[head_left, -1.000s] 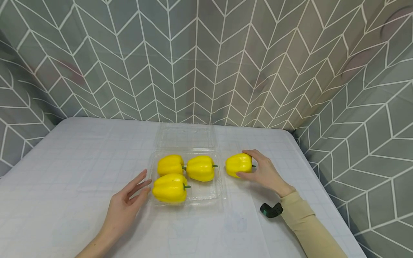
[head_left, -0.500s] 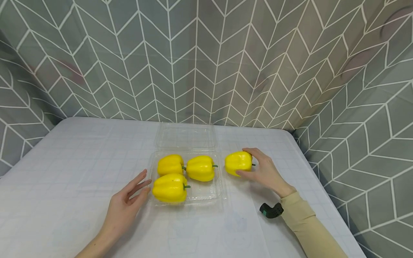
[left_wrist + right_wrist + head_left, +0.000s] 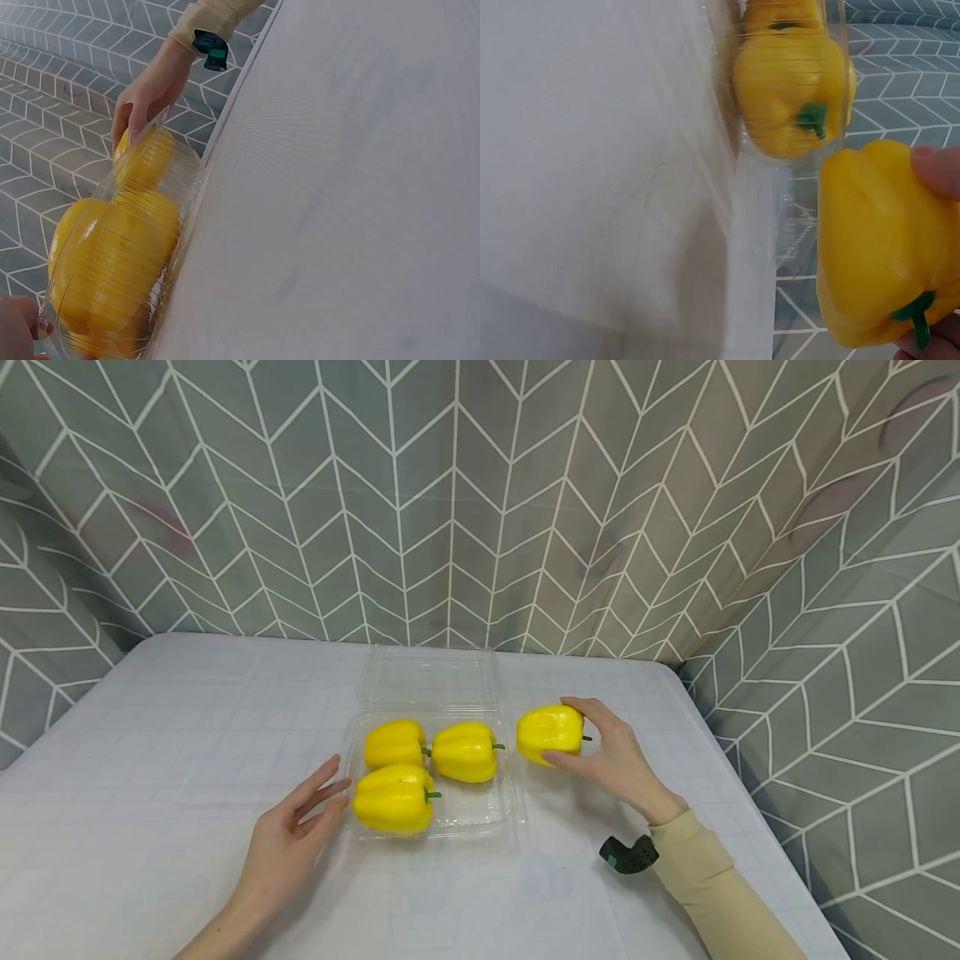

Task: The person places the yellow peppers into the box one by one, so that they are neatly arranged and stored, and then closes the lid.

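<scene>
Between thumb and fingers my right hand (image 3: 618, 760) grips a yellow bell pepper (image 3: 550, 733), its green stem pointing right. In the right wrist view that bell pepper (image 3: 885, 247) is raised off the table. Left of it lies a clear plastic clamshell container (image 3: 472, 810) with its lid (image 3: 431, 681) folded back. Three more yellow bell peppers rest in the tray: one at back left (image 3: 393, 743), one at back right (image 3: 463, 752), one at front left (image 3: 393, 799). My left hand (image 3: 288, 839), fingers loosely extended, has its fingertips right at the tray's left rim.
A white cloth covers the table (image 3: 187, 718). Behind and to the right hangs a grey curtain (image 3: 480, 510) with white chevron lines. A black curved device (image 3: 628, 855) sits beside the right wrist, next to the beige sleeve (image 3: 697, 860).
The right hand has lifted its bell pepper slightly and brought it a little left, closer to the container. The left hand and the peppers in the tray have stayed in place.
</scene>
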`<state>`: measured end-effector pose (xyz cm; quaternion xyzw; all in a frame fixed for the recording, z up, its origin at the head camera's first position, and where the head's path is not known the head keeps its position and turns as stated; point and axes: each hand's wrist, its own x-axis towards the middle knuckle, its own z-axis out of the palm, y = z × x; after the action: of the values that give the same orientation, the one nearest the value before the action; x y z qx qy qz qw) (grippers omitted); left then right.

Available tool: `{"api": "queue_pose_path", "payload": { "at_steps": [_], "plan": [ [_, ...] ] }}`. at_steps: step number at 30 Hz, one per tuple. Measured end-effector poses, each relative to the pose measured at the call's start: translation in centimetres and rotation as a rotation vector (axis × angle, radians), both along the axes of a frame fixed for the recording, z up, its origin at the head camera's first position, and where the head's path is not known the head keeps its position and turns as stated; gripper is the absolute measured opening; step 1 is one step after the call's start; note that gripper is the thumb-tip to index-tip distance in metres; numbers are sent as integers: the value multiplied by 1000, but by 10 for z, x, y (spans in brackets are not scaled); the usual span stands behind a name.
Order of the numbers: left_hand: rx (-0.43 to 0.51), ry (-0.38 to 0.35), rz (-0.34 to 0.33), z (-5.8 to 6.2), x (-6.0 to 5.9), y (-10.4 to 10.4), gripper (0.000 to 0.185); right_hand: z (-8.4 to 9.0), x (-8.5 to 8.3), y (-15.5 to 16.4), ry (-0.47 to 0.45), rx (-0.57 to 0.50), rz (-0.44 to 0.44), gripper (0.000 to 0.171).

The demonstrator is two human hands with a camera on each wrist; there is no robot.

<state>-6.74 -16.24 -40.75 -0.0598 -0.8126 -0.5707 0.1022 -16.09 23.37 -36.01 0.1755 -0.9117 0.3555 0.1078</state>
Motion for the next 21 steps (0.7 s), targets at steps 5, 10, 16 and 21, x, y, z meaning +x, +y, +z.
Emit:
{"api": "queue_pose_path", "payload": {
  "at_steps": [5, 10, 16, 21],
  "plan": [
    [1, -1, -1, -1, 0, 0, 51, 3, 1, -1, 29, -2, -11, 76],
    [-14, -3, 2, -1, 0, -1, 51, 5, 2, -2, 42, -1, -15, 76],
    [-18, -10, 7, 0, 0, -1, 51, 10, 8, -7, 48, -34, -2, 75],
    [-15, -8, 6, 0, 1, 0, 51, 14, 14, -15, 34, -63, 31, 73]
  ]
}}
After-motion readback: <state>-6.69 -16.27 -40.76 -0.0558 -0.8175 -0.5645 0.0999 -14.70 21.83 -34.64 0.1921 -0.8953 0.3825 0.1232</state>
